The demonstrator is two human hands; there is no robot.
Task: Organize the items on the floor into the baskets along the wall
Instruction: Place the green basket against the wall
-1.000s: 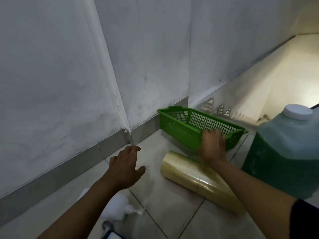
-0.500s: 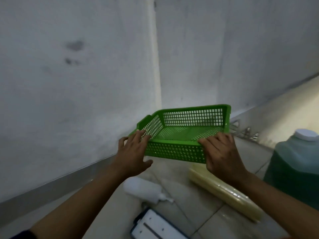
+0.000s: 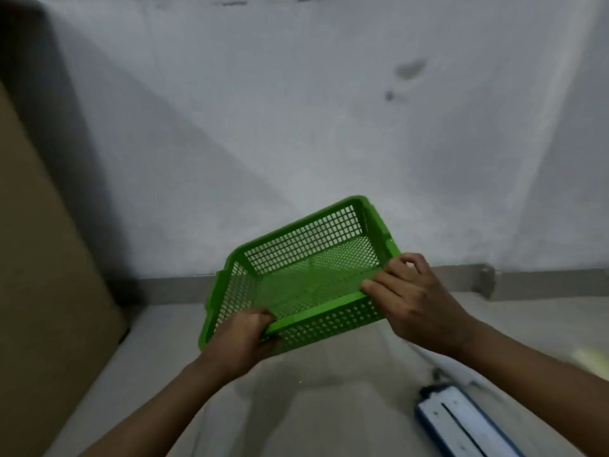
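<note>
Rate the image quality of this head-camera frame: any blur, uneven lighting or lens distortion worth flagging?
Head view: dim and soft overall; motion blur smears the pale object at the right edge and the white and blue object; a dark shadow fills the wall's upper left corner; the green basket, gripped by left hand and right hand, stays fairly readable; wide-angle bending is visible.

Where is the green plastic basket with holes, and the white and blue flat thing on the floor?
green plastic mesh basket (image 3: 306, 249), head view, far wall.
white and blue flat object (image 3: 461, 420), head view, white top face.

Green mesh basket (image 3: 306, 258), grey wall (image 3: 296, 110), brown board (image 3: 39, 258)
</note>
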